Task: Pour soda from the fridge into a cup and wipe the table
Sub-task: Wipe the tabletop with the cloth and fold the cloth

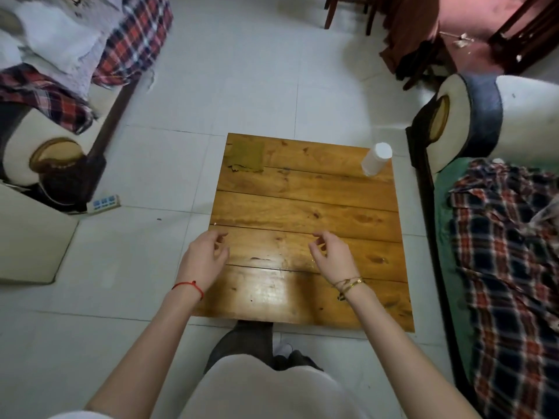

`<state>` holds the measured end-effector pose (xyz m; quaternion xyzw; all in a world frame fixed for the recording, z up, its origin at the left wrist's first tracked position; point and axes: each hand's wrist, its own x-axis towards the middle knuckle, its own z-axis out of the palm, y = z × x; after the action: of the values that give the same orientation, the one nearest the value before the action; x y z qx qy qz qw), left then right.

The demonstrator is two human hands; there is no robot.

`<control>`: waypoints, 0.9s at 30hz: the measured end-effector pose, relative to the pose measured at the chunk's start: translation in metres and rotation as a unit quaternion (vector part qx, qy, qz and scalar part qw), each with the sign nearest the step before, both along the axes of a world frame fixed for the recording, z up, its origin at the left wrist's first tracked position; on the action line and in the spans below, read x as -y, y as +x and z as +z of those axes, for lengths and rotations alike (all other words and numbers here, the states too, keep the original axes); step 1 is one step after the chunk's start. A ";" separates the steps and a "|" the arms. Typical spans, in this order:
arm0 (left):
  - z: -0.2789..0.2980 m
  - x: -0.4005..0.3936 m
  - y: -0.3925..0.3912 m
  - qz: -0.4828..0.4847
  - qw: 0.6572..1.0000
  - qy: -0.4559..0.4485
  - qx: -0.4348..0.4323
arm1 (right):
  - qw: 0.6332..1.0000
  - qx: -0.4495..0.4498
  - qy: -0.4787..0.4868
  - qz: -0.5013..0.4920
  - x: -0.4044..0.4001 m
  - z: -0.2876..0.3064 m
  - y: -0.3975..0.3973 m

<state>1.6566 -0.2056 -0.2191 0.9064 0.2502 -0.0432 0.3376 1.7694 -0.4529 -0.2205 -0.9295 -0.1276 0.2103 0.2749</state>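
Standing at the wooden counter (305,213), the person holds both hands just above its near part. The left hand (203,257) and the right hand (332,256) have loosely bent fingers and hold nothing. A white cup (376,158) stands upside down far ahead of the right hand, at the back corner. A green cloth (246,157) lies far ahead of the left hand, at the other back corner. No soda and no fridge can be seen, so the job looks barely begun. A good way is to fetch the soda first, turn the cup the right way up, then pour slowly. The cloth can wait for wiping.
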 end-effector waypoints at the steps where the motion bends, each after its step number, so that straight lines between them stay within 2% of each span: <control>1: -0.004 -0.010 0.015 0.008 1.000 -0.008 0.003 | 1.000 -0.003 0.005 -0.005 -0.011 0.000 0.016; 9: -0.040 -0.099 0.157 0.101 0.993 -0.058 0.026 | 0.990 -0.075 0.062 -0.104 -0.123 -0.039 0.160; 12: -0.070 -0.126 0.207 0.126 0.989 -0.081 0.016 | 0.977 -0.131 0.078 -0.150 -0.163 -0.080 0.210; 16: -0.125 -0.155 0.260 0.144 0.985 -0.092 -0.022 | 0.971 -0.156 0.061 -0.169 -0.204 -0.139 0.264; 20: -0.180 -0.175 0.296 0.164 0.980 -0.097 -0.051 | 0.973 -0.157 0.020 -0.167 -0.230 -0.194 0.302; 27: -0.248 -0.187 0.336 0.213 0.967 -0.122 -0.071 | 0.968 -0.160 0.016 -0.191 -0.258 -0.264 0.332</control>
<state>1.9925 -0.0189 -0.4671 0.7788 0.4541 -0.0647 0.4279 2.1018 -0.1952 -0.4844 -0.8864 0.0945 0.2979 0.3415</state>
